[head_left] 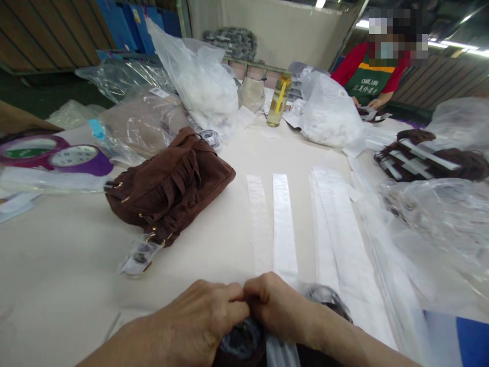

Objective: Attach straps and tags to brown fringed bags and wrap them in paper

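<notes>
Filling most of the view, a pale table (69, 255) runs back into a workroom lit by overhead strip lights (458, 46). Brown slatted panels (57, 30) and blue bins (124, 25) stand beyond its far left side. At the far right a co-worker (369, 84) in a green apron handles something dark. Stuffed translucent bags (202, 89) crowd the table's far half. Left of centre, a brown fringed bag (171, 188) lies aslant on bare tabletop. At the near edge, a dark piece (242, 339) with clear plastic over it is partly cut off below the wearer's left hand (206, 308) and right hand (275, 306). The hands are together, fingers curled; their fingertips are hidden, so I cannot tell whether they are clamped on it. White strips (284, 224) stretch away beyond them. Smaller still are a yellow-strapped bottle (278, 102) towards the back and tape rolls (95, 164) at left.
</notes>
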### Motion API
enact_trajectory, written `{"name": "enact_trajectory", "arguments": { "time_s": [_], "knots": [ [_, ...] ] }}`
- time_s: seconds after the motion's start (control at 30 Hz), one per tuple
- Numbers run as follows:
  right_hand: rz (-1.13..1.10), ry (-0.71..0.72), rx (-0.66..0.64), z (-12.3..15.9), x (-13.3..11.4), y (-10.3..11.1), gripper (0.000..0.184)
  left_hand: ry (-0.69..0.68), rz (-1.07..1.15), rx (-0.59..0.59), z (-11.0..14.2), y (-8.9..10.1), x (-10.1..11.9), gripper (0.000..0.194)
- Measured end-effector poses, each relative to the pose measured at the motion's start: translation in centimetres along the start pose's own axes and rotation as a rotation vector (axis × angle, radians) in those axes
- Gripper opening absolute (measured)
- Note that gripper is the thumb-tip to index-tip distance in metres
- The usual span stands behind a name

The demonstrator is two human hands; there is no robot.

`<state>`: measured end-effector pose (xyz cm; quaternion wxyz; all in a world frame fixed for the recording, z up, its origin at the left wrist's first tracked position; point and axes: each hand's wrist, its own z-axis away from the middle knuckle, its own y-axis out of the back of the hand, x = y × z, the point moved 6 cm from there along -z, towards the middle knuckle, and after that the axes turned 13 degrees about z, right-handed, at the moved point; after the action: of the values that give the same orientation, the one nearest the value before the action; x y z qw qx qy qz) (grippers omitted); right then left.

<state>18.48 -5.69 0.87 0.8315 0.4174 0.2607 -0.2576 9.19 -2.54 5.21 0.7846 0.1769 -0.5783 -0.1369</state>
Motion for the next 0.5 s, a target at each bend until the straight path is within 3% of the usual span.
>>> {"name": "enact_trajectory", "arguments": {
  "time_s": [0.1, 0.27, 0.37, 0.5],
  "knots": [
    [-0.134, -0.036, 0.027, 0.3, 0.8, 0.3, 0.025, -0.049, -0.173, 0.115, 0.4, 0.0, 0.8, 0.033],
    [-0.258, -0.046, 0.02, 0.4, 1.9, -0.3, 0.028, -0.259, -0.277, 0.302, 2.4, 0.1, 1.5, 0.035],
    [-0.29, -0.078, 0.022, 0.4, 2.1, -0.7, 0.031, -0.295, -0.465, 0.315, 2.9, -1.2, 1.3, 0.023],
    [-0.294, -0.086, 0.025, 0.6, 2.0, -0.7, 0.032, -0.354, -0.66, 0.549, 3.5, -2.8, 1.1, 0.022]
  ]
}}
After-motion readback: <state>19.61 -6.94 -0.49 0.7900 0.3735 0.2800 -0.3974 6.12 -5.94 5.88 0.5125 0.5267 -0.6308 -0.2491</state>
